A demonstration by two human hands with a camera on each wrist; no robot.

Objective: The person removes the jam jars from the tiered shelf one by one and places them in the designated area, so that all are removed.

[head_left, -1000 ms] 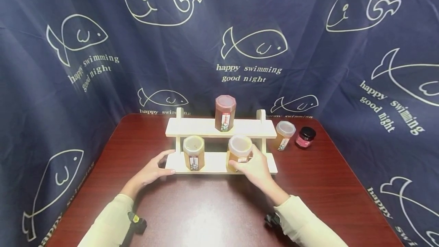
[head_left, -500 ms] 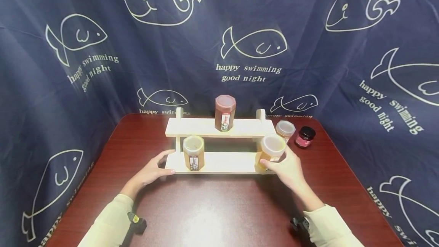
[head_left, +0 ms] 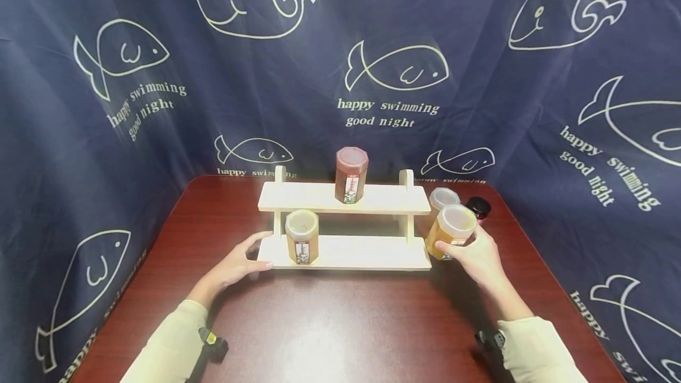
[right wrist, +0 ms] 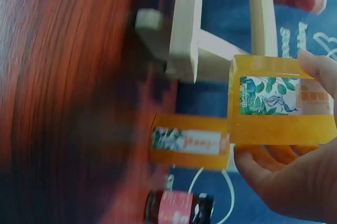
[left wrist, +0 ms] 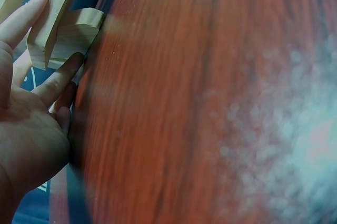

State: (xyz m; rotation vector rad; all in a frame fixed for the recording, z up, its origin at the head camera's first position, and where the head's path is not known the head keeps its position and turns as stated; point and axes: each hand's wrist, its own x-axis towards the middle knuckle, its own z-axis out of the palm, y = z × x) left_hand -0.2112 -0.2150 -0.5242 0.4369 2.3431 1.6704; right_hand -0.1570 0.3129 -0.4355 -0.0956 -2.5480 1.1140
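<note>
A jar of amber honey (head_left: 449,232) with a pale lid is in my right hand (head_left: 483,257), just off the right end of the white two-tier shelf rack (head_left: 367,253). Fingers and thumb grip its sides; the right wrist view shows the honey jar (right wrist: 284,100) raised over the table, its leaf-patterned label visible. My left hand (head_left: 234,266) holds the left end of the lower board between thumb and fingers. In the left wrist view, the thumb (left wrist: 29,16) lies along the board's edge (left wrist: 50,29). Another honey jar (head_left: 302,241) stands on the lower board's left part.
A reddish-brown jar (head_left: 351,176) stands on the upper board. Right of the rack are another pale-lidded honey jar (head_left: 443,197), partly hidden, and a small black-lidded jar (head_left: 479,207) with a pink label (right wrist: 175,207). A dark blue curtain (head_left: 298,93) surrounds the reddish wooden table (head_left: 330,324).
My right hand has carried the honey jar from the right part of the lower board rightward past the rack's end. The left hand has stayed in place.
</note>
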